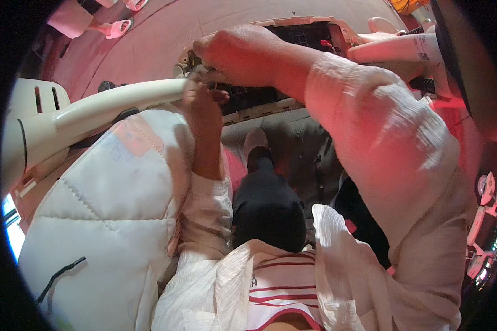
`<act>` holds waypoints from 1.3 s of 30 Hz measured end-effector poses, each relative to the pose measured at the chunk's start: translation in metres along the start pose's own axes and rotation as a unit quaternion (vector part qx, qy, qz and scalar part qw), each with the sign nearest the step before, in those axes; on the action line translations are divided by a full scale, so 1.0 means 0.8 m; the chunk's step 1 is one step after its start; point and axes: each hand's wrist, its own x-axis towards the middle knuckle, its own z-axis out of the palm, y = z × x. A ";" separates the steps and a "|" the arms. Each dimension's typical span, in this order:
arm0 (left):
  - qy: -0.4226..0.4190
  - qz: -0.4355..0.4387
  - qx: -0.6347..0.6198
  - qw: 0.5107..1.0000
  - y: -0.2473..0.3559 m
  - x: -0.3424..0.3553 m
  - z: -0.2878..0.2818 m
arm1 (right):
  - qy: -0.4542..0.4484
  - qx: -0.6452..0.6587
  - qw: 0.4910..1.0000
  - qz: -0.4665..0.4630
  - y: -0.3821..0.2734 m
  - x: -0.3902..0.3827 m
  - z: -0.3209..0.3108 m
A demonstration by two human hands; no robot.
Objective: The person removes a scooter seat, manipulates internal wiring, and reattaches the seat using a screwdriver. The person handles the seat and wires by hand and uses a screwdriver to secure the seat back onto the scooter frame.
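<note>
Where the dark panel with a pale rim (265, 112) has its left end, the right hand (240, 52) is close to the left hand (204, 105). The right one is curled up, and the left one is half curled; I cannot tell if either holds something. A fat cream bar (132, 96) runs up to the left hand. Beside the left arm (206, 157) is a puffy white cushion (110, 182) with a black string (61, 276) on it. Farther off, another person's foot in a pale slipper (119, 28) is on the pinkish floor (171, 38).
</note>
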 end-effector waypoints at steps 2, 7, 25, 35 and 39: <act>-0.010 0.089 0.085 0.992 0.078 0.002 0.025 | -0.036 0.001 0.998 0.055 0.004 -0.007 -0.006; -0.016 0.238 0.463 0.854 0.112 0.009 0.050 | -0.006 0.193 0.974 0.117 0.013 -0.046 0.012; -0.085 0.024 0.721 0.688 0.162 0.029 0.080 | 0.206 0.321 0.863 0.330 -0.021 -0.352 -0.119; -0.042 0.074 0.663 0.744 0.151 0.031 0.075 | 0.268 0.234 0.877 0.323 -0.007 -0.382 -0.137; -0.085 0.094 0.695 0.708 0.159 0.033 0.082 | 0.261 0.216 0.886 0.316 0.001 -0.389 -0.136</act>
